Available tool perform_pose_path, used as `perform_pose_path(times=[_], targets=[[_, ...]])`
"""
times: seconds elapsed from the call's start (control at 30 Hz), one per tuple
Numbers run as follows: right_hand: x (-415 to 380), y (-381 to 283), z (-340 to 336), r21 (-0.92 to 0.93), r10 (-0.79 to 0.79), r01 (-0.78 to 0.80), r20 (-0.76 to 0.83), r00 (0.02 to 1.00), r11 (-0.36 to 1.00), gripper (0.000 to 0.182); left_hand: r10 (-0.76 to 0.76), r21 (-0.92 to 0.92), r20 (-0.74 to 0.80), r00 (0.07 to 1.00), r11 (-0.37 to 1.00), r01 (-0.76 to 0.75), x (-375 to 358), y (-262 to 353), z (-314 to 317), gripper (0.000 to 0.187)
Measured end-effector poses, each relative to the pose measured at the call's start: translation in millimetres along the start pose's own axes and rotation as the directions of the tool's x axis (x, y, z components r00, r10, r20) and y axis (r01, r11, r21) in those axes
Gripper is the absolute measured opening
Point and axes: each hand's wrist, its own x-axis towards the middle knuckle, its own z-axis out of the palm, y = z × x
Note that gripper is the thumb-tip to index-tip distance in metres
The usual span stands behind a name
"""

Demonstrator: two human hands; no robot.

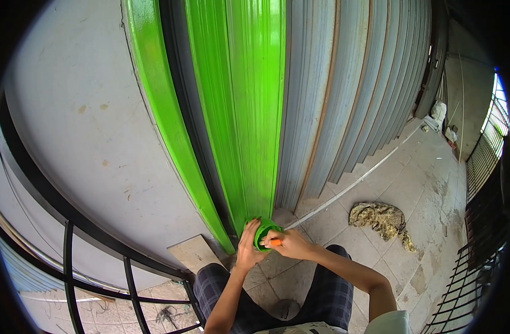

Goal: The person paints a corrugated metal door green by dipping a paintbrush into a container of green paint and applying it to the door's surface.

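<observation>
My left hand (pixel 247 245) is wrapped around the side of a small round paint pot (pixel 265 225), green inside and on its rim. Between the fingers of my right hand (pixel 291 245) is a paintbrush with an orange handle (pixel 275 242). The brush points into the pot, and its bristles are hidden there. Just beyond my hands rises a folding metal shutter. Its nearest panel (pixel 255 111) is covered in glossy bright green paint, and so is the door frame strip (pixel 171 106) to the left. The panels to the right (pixel 310 100) are bare grey.
A crumpled, stained rag (pixel 380 220) lies on the tiled floor to the right. A floor track (pixel 355 186) runs along the shutter's foot. Black metal bars (pixel 71 267) curve at the left, with a dark grille (pixel 461 289) at the right. A loose tile (pixel 195 253) leans by the wall.
</observation>
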Motion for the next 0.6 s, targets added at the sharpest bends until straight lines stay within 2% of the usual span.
perform_pose_path(times=[0.33, 0.43, 0.53, 0.6], targets=[[0, -1, -3, -0.025, -0.017, 0.017, -0.015, 1.0, 1.0, 0.014, -0.004, -0.002, -0.006, 1.0, 1.0, 0.004, 0, -1, 2, 0.082], [1, -7, -8, 0.002, -0.025, 0.025, -0.066, 0.997, 1.0, 0.015, -0.037, 0.003, -0.009, 0.999, 0.999, 0.037, 0, -3, 2, 0.084], [2, -11, -15, 0.033, -0.042, 0.048, -0.167, 0.985, 0.998, 0.015, -0.049, 0.028, -0.005, 0.999, 0.998, 0.049, -1, -6, 2, 0.085], [4, -20, -20, 0.089, 0.01, 0.016, -0.284, 0.959, 0.996, 0.014, -0.064, 0.041, -0.007, 0.998, 0.997, 0.064, -1, -9, 4, 0.086]])
